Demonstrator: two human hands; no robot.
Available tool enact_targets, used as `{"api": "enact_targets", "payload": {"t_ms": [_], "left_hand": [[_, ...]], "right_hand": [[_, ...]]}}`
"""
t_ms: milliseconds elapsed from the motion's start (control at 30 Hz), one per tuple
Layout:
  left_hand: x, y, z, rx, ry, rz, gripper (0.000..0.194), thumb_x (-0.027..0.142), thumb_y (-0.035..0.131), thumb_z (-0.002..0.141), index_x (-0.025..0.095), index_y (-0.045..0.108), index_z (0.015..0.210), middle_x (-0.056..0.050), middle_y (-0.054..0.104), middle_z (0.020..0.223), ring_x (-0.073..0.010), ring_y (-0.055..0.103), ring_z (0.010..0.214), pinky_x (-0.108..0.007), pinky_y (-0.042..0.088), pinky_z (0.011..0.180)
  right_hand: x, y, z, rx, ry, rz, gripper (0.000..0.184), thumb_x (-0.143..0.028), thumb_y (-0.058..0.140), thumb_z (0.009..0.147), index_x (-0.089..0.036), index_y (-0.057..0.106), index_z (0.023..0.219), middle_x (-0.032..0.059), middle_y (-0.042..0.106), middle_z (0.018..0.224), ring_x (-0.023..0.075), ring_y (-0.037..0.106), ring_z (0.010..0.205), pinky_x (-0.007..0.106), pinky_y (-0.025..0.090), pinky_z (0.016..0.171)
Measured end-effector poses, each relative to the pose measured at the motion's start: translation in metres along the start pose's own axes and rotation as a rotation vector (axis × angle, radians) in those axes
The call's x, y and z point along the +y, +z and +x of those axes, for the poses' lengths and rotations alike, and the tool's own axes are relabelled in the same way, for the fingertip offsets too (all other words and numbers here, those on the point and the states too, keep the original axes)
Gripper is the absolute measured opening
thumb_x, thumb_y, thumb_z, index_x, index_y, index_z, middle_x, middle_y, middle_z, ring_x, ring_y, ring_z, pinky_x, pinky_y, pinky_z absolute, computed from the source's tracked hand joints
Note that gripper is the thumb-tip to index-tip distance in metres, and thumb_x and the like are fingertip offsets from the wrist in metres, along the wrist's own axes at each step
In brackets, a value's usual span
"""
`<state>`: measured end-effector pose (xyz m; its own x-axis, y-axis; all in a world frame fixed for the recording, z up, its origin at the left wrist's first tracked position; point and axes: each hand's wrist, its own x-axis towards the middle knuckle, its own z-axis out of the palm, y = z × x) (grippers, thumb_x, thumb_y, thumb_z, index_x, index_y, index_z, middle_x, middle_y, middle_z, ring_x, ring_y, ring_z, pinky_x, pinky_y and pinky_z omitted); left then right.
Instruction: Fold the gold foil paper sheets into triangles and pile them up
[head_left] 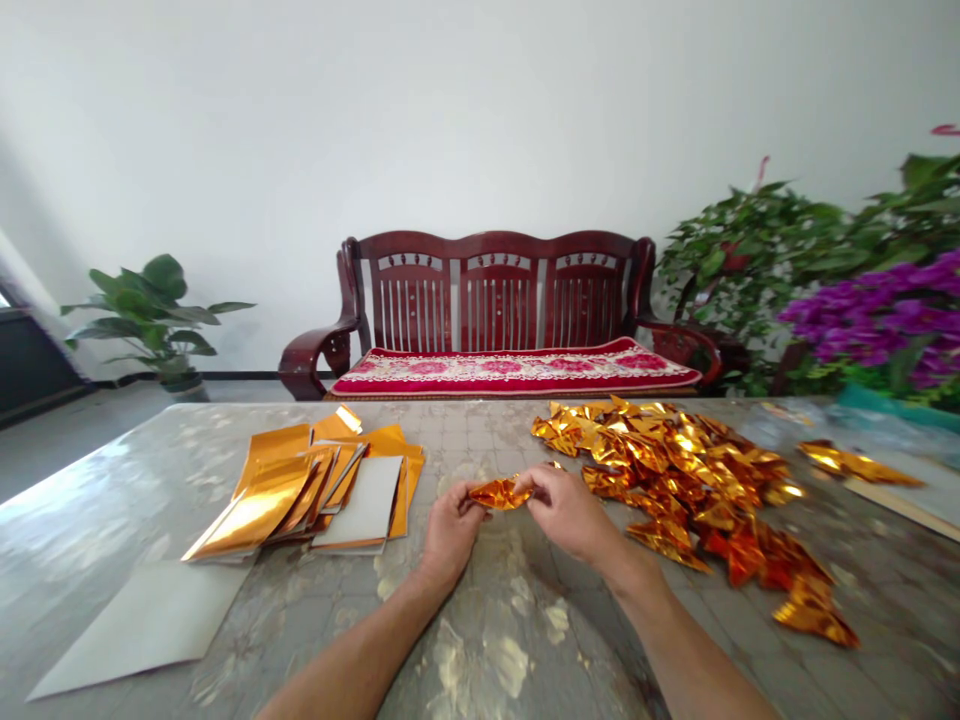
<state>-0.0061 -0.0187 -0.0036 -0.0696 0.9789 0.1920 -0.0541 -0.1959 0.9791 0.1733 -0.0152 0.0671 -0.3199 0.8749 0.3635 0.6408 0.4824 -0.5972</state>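
Two bare forearms (360, 670) are reaching up from the bottom edge of the view toward a glossy, mottled table (97, 500). Just beyond them, the left hand (452, 532) and the right hand (568, 512) are nearly meeting near the table's middle. Both are curled and mostly closed, and they are pinching opposite ends of a crumpled piece of gold foil (500, 493) held between them. How hard the fingers are pressing, I cannot tell, since they are partly hidden. To the right, a loose heap of folded gold foil (675, 490) is spreading across the table, its nearest pieces lying just beside the right hand. Farther right, a long foil strip (855, 463) is resting apart from the heap. To the left, a fanned stack of flat gold sheets (315, 490) is sitting well apart from the hands, with a plain pale sheet (142, 630) lying just below it. Beyond the table, a dark red wooden bench (495, 290) with a red floral cushion (510, 370) is standing against a white wall (480, 120), between a leafy potted plant (150, 310) and a mass of purple flowers (877, 320).
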Motion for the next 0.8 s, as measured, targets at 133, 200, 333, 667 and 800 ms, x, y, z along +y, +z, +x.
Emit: {"api": "enact_targets", "payload": {"t_ms": [133, 200, 333, 667, 800], "left_hand": [[0.001, 0.001, 0.000, 0.008, -0.004, 0.014, 0.020, 0.024, 0.060, 0.072, 0.018, 0.066, 0.091, -0.003, 0.074, 0.088, -0.0194, 0.070, 0.082, -0.031, 0.058, 0.071], [0.001, 0.001, 0.000, 0.004, -0.003, -0.023, 0.024, 0.025, 0.061, 0.073, 0.018, 0.065, 0.097, -0.005, 0.074, 0.094, -0.0197, 0.070, 0.085, -0.030, 0.058, 0.070], [0.000, 0.001, 0.000, 0.011, -0.036, -0.056, 0.037, 0.024, 0.063, 0.073, 0.017, 0.060, 0.109, -0.008, 0.073, 0.101, -0.0192, 0.071, 0.081, -0.030, 0.057, 0.068], [-0.010, -0.008, 0.002, 0.024, 0.104, 0.450, 0.027, 0.010, 0.055, 0.074, 0.018, 0.070, 0.096, -0.004, 0.071, 0.091, -0.0188, 0.067, 0.085, -0.036, 0.054, 0.085], [-0.007, -0.006, -0.002, -0.112, 0.223, 0.553, 0.038, 0.004, 0.052, 0.072, 0.021, 0.069, 0.102, -0.005, 0.070, 0.105, -0.0204, 0.063, 0.101, -0.038, 0.049, 0.095]], "right_hand": [[0.003, 0.004, -0.001, 0.069, -0.062, 0.082, 0.023, -0.007, 0.051, 0.073, -0.021, 0.069, 0.074, 0.0026, 0.073, 0.087, 0.0168, 0.065, 0.084, 0.028, 0.048, 0.080], [0.005, 0.006, 0.000, 0.111, -0.096, 0.123, 0.023, -0.007, 0.052, 0.073, -0.021, 0.069, 0.072, 0.0024, 0.073, 0.088, 0.0163, 0.066, 0.084, 0.028, 0.049, 0.082], [0.012, 0.007, 0.001, 0.182, -0.089, 0.133, 0.025, -0.010, 0.051, 0.075, -0.022, 0.072, 0.077, 0.0028, 0.074, 0.090, 0.0162, 0.067, 0.086, 0.029, 0.051, 0.084], [0.070, -0.027, 0.000, 0.503, 0.299, -0.133, 0.032, -0.020, 0.047, 0.080, -0.018, 0.075, 0.096, 0.0090, 0.074, 0.103, 0.0221, 0.066, 0.099, 0.037, 0.048, 0.094], [0.080, -0.043, -0.006, 0.516, 0.445, -0.233, 0.038, -0.021, 0.045, 0.083, -0.018, 0.072, 0.110, 0.0095, 0.073, 0.108, 0.0237, 0.066, 0.098, 0.036, 0.048, 0.089]]}}
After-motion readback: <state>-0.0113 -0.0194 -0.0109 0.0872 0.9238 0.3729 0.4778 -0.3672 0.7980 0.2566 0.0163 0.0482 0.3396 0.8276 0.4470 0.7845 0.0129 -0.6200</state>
